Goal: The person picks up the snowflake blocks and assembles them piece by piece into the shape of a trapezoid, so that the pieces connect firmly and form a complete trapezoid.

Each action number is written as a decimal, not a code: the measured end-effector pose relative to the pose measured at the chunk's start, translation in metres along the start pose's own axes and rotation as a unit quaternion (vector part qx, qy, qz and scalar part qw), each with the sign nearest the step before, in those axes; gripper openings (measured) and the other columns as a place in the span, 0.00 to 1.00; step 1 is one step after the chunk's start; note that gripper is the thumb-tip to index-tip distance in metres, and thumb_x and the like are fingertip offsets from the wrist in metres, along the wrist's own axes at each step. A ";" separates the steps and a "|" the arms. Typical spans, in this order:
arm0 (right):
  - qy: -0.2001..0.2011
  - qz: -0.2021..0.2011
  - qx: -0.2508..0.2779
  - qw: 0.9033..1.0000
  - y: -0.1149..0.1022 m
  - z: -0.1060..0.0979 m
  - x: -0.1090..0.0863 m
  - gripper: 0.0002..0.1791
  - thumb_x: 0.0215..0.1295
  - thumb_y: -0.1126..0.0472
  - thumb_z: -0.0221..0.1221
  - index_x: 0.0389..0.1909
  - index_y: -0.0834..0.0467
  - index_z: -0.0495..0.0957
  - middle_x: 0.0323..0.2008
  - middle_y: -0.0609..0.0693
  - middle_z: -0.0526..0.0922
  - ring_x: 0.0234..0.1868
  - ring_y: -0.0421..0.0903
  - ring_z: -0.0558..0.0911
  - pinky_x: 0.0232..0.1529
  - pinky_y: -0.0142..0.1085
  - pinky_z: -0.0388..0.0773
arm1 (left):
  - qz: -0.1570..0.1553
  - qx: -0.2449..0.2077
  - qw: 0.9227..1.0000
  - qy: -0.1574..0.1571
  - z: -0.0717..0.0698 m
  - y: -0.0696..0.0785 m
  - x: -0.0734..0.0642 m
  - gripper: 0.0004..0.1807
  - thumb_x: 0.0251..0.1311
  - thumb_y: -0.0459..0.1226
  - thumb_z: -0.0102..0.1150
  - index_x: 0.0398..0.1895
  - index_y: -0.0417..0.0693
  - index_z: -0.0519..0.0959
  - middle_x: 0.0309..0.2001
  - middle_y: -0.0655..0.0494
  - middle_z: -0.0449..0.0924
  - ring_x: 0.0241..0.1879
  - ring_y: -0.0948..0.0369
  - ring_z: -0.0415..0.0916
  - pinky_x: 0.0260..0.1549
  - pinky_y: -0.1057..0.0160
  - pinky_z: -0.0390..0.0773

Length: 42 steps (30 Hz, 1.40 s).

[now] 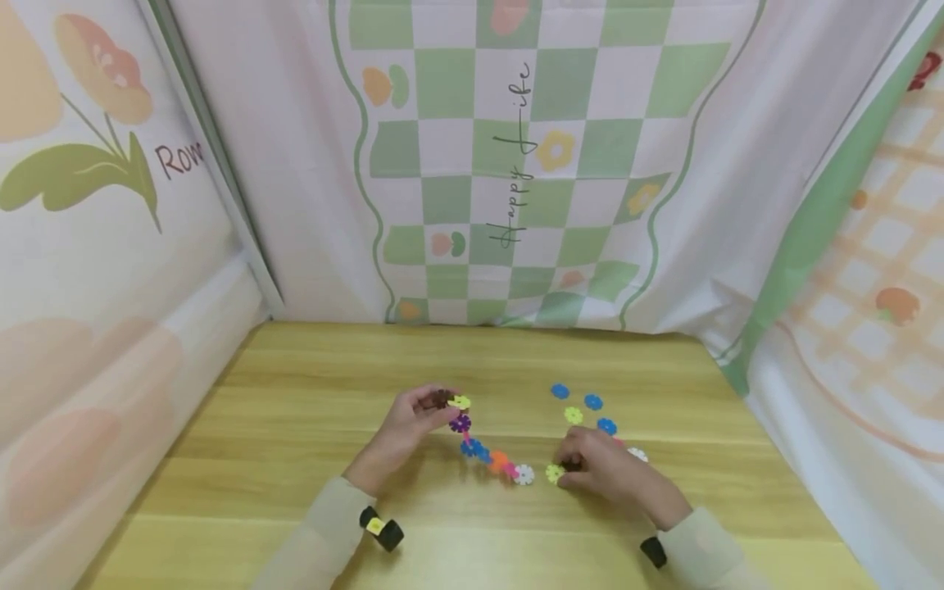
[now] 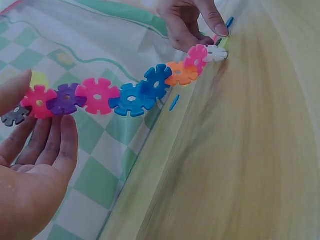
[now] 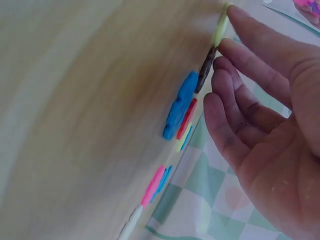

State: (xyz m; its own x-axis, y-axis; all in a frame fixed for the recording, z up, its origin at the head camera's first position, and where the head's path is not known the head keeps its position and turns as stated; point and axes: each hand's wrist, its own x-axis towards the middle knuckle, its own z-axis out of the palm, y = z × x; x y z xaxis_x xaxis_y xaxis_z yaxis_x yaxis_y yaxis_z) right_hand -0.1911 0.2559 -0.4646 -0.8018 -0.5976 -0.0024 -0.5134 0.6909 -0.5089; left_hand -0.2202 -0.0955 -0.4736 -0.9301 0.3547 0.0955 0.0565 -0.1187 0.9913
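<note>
My left hand (image 1: 398,433) grips one end of a chain of interlocking plastic snowflake discs (image 1: 472,447), raised off the table. In the left wrist view, black, yellow and pink discs (image 2: 39,101) lie at the thumb and fingers. From there the chain runs through purple, pink, blue and orange to a white disc (image 2: 216,53) at its far end. My right hand (image 1: 608,469) pinches a yellow-green snowflake disc (image 1: 554,474) between thumb and forefinger, low over the table and apart from the white end. A dark brown disc (image 3: 205,71) lies beside those fingers.
Loose discs lie around the right hand: blue ones (image 1: 560,391), a yellow-green one (image 1: 573,415), a white one (image 1: 638,454), a red one (image 3: 186,119) and a pink one (image 3: 153,185). Printed curtains (image 1: 509,164) enclose the wooden table (image 1: 310,360) at the back and sides.
</note>
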 end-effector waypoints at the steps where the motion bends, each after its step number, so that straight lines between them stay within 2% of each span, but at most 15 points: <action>1: 0.002 -0.001 0.004 1.000 0.000 0.001 0.000 0.06 0.64 0.59 0.73 0.40 0.51 0.87 0.35 0.42 0.79 0.36 0.36 0.74 0.34 0.28 0.75 | 0.005 0.003 1.000 -0.003 0.000 0.000 0.000 0.26 0.67 0.34 0.69 0.64 0.28 0.76 0.45 0.60 0.84 0.46 0.65 0.83 0.50 0.69 0.85; 4: 0.006 -0.009 0.014 1.000 -0.002 0.002 0.001 0.06 0.64 0.64 0.72 0.37 0.53 0.85 0.34 0.44 0.80 0.35 0.34 0.75 0.34 0.28 0.77 | 0.019 0.008 1.000 -0.012 0.000 -0.001 0.000 0.26 0.66 0.33 0.70 0.63 0.28 0.76 0.45 0.59 0.83 0.45 0.65 0.82 0.47 0.70 0.84; 10: -0.011 -0.010 0.023 1.000 -0.003 0.000 0.006 0.11 0.64 0.65 0.71 0.46 0.58 0.86 0.35 0.44 0.82 0.35 0.34 0.75 0.35 0.29 0.78 | 0.034 -0.002 0.999 -0.028 0.000 0.001 -0.001 0.29 0.64 0.31 0.71 0.63 0.23 0.74 0.44 0.60 0.84 0.44 0.66 0.82 0.45 0.71 0.84; 16: -0.026 -0.003 0.033 0.999 -0.003 0.000 0.013 0.10 0.61 0.63 0.74 0.35 0.53 0.81 0.31 0.43 0.81 0.33 0.35 0.77 0.34 0.29 0.79 | 0.046 -0.002 0.998 -0.039 0.001 0.004 -0.002 0.26 0.64 0.30 0.70 0.62 0.24 0.75 0.44 0.59 0.84 0.43 0.66 0.82 0.44 0.71 0.84; 18: -0.021 0.004 0.048 0.999 -0.005 -0.001 0.017 0.10 0.63 0.63 0.73 0.36 0.53 0.80 0.32 0.42 0.83 0.34 0.34 0.79 0.36 0.28 0.81 | 0.049 0.002 0.998 -0.042 0.001 0.004 -0.003 0.25 0.65 0.30 0.69 0.61 0.26 0.76 0.43 0.60 0.84 0.42 0.67 0.82 0.43 0.70 0.85; 20: -0.005 0.008 0.068 0.998 -0.008 -0.001 0.022 0.09 0.65 0.64 0.71 0.36 0.53 0.79 0.33 0.43 0.84 0.34 0.33 0.81 0.37 0.29 0.83 | 0.049 0.006 0.998 -0.044 0.001 0.004 -0.003 0.24 0.65 0.29 0.69 0.61 0.26 0.77 0.43 0.60 0.84 0.42 0.67 0.82 0.44 0.70 0.85; 24: 0.060 -0.019 0.086 0.994 -0.021 -0.006 0.035 0.06 0.69 0.63 0.69 0.39 0.54 0.80 0.34 0.44 0.87 0.34 0.34 0.83 0.36 0.30 0.85 | 0.046 0.008 0.998 -0.043 0.001 0.004 -0.004 0.24 0.65 0.29 0.69 0.62 0.26 0.76 0.43 0.62 0.84 0.42 0.67 0.83 0.45 0.69 0.86; 27: 0.109 -0.037 0.096 0.989 -0.038 -0.010 0.046 0.05 0.70 0.61 0.69 0.41 0.54 0.82 0.35 0.44 0.88 0.35 0.34 0.85 0.38 0.30 0.86 | 0.046 0.009 0.998 -0.042 0.001 0.005 -0.004 0.25 0.65 0.30 0.69 0.62 0.26 0.76 0.43 0.63 0.85 0.42 0.67 0.83 0.45 0.70 0.86; 30: 0.144 -0.039 0.127 0.981 -0.056 -0.011 0.056 0.06 0.69 0.59 0.70 0.42 0.54 0.83 0.35 0.45 0.89 0.36 0.36 0.86 0.39 0.31 0.87 | 0.051 0.013 0.998 -0.045 0.000 0.004 -0.004 0.25 0.65 0.30 0.69 0.62 0.26 0.76 0.44 0.62 0.85 0.43 0.67 0.83 0.45 0.70 0.85; 36: 0.182 -0.048 0.183 0.965 -0.079 -0.005 0.072 0.08 0.65 0.63 0.72 0.41 0.56 0.84 0.35 0.48 0.89 0.35 0.38 0.87 0.40 0.33 0.88 | 0.060 0.020 0.997 -0.047 0.001 0.002 -0.004 0.23 0.66 0.29 0.68 0.61 0.28 0.77 0.47 0.56 0.86 0.43 0.67 0.84 0.46 0.70 0.86; 42: 0.189 -0.067 0.197 0.960 -0.082 0.002 0.079 0.07 0.65 0.65 0.72 0.40 0.57 0.83 0.34 0.50 0.89 0.33 0.39 0.87 0.37 0.33 0.88 | 0.061 0.022 0.997 -0.046 0.001 0.003 -0.003 0.23 0.66 0.29 0.68 0.62 0.28 0.77 0.47 0.59 0.86 0.44 0.66 0.84 0.46 0.70 0.86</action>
State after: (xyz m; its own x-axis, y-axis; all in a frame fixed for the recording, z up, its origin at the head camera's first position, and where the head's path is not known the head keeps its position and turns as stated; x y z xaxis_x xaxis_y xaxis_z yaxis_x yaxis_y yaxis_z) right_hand -0.2119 0.1513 -0.4247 -0.8284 -0.4284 0.3608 -0.5242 0.3659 -0.7690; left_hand -0.2166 -0.0963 -0.4711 -0.8780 0.4246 0.2212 0.1849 -0.1255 0.9747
